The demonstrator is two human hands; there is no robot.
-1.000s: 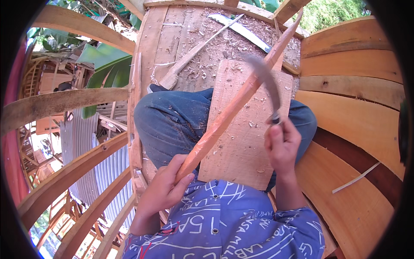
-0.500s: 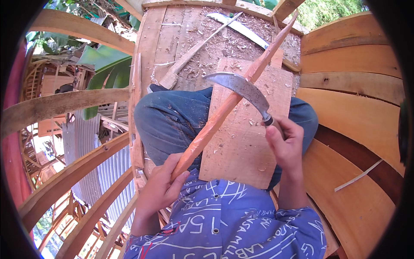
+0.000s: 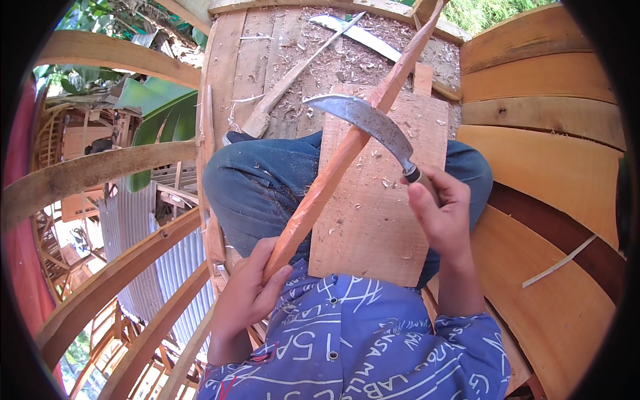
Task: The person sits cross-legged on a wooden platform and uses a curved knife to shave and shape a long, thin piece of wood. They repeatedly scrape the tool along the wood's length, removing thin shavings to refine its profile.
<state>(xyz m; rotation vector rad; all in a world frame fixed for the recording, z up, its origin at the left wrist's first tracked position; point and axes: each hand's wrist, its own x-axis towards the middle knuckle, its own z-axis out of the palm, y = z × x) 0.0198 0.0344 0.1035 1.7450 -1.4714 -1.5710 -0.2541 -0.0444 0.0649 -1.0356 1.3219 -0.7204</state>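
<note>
My left hand (image 3: 257, 290) is closed around the thick near end of a long reddish wooden stick (image 3: 323, 187), which slants away to the upper right and tapers to a point. In my right hand (image 3: 441, 210) is the short wooden handle of a sickle (image 3: 383, 127). Its curved, dark-stained blade crosses over the stick around the middle, tip to the left. Whether the edge touches the wood I cannot tell. Beneath the stick, a flat wooden board (image 3: 373, 230) rests across my lap, dotted with small shavings.
Beyond my legs, a long pale blade (image 3: 363, 40) and a roughly hewn wooden piece (image 3: 287, 87) lie on the plank floor (image 3: 250, 53) among shavings. Plank walling (image 3: 540, 153) rises at right, with a thin strip (image 3: 560, 261) against it. Open wooden rails (image 3: 120, 267) run along the left.
The sickle has shifted slightly up and left along with the stick as the view moved a little. Both hands keep their grip.
</note>
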